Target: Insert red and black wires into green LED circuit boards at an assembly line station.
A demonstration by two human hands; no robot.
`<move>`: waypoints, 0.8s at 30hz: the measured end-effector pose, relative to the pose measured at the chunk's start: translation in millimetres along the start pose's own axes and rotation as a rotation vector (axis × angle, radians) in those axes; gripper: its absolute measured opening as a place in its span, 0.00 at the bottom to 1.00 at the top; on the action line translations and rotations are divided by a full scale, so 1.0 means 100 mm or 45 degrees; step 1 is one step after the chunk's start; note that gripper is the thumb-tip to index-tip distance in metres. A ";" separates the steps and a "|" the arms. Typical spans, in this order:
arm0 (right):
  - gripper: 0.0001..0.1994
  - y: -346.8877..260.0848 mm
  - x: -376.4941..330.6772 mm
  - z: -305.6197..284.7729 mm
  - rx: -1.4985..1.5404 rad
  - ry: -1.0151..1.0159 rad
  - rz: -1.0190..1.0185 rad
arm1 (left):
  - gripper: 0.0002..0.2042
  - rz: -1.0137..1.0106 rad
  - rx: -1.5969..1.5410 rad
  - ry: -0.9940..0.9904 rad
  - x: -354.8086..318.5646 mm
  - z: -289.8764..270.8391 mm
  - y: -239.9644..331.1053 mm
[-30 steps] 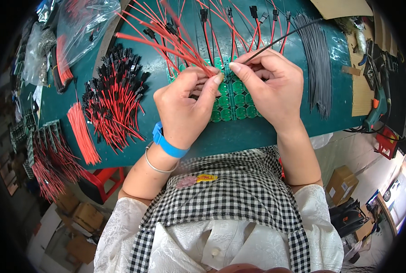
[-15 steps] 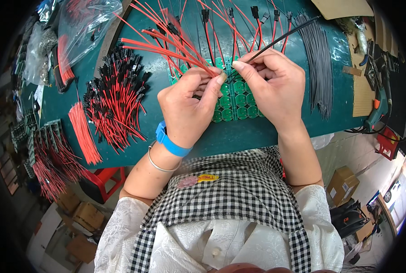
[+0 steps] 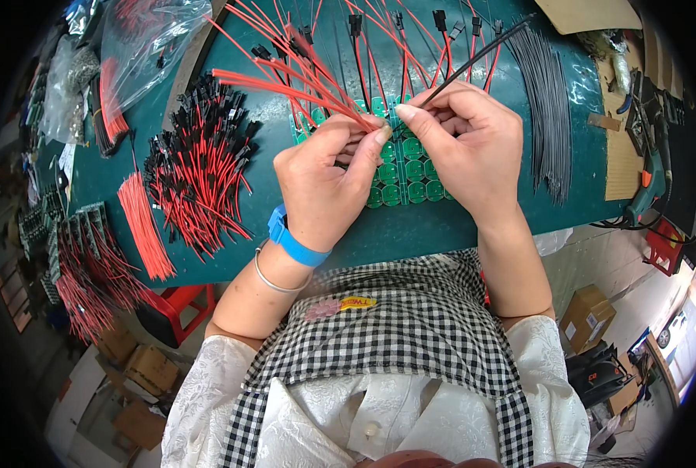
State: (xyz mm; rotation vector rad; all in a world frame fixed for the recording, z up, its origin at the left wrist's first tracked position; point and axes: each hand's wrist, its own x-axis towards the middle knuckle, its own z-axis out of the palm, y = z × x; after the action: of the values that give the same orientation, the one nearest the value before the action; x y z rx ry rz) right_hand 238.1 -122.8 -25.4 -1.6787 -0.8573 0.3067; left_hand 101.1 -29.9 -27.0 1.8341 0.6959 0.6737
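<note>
Between the thumb and fingers of my left hand [image 3: 326, 162] is a small bundle of red wires [image 3: 285, 87], their loose ends fanning toward the upper left. My right hand [image 3: 466, 140] pinches several black wires [image 3: 476, 58] that point to the upper right. Both sets of fingertips meet close together over a panel of green circuit boards [image 3: 391, 173], and the hands hide part of it. Along the panel's far side, red and black wires with black plug connectors [image 3: 439, 22] stretch away from me. Whether the wire tips touch the boards I cannot tell.
Left of my hands lie a heap of red-black connector leads [image 3: 200, 168] and a bunch of red wires [image 3: 145, 226]. Wired boards [image 3: 90, 257] hang at the table's left edge. Black wires [image 3: 547, 117] lie to the right, beyond them a green hand tool [image 3: 650, 191].
Both hands stay nearly in place, with only slight shifts of the fingers. The black wires' far end dips a little to the left; the panel and its leads have shifted very slightly.
</note>
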 end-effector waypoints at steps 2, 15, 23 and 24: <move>0.05 -0.07 0.03 0.00 -0.024 -0.085 -0.006 | 0.04 0.001 0.025 0.003 0.00 0.00 0.00; 0.17 -0.06 0.06 -0.10 0.080 -0.020 -0.044 | 0.09 0.209 0.319 0.003 0.00 0.02 -0.06; 0.14 0.03 0.00 -0.14 -0.039 0.047 -0.102 | 0.15 0.211 0.311 0.015 0.02 0.04 0.00; 0.14 0.03 0.00 -0.13 -0.055 0.057 -0.113 | 0.15 0.223 0.341 0.007 0.02 0.03 0.01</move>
State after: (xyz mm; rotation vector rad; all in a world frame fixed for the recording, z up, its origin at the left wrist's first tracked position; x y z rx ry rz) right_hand 247.3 -132.9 -24.2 -1.6762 -0.9073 0.1903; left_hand 105.1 -30.2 -27.1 2.1593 0.6585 0.7271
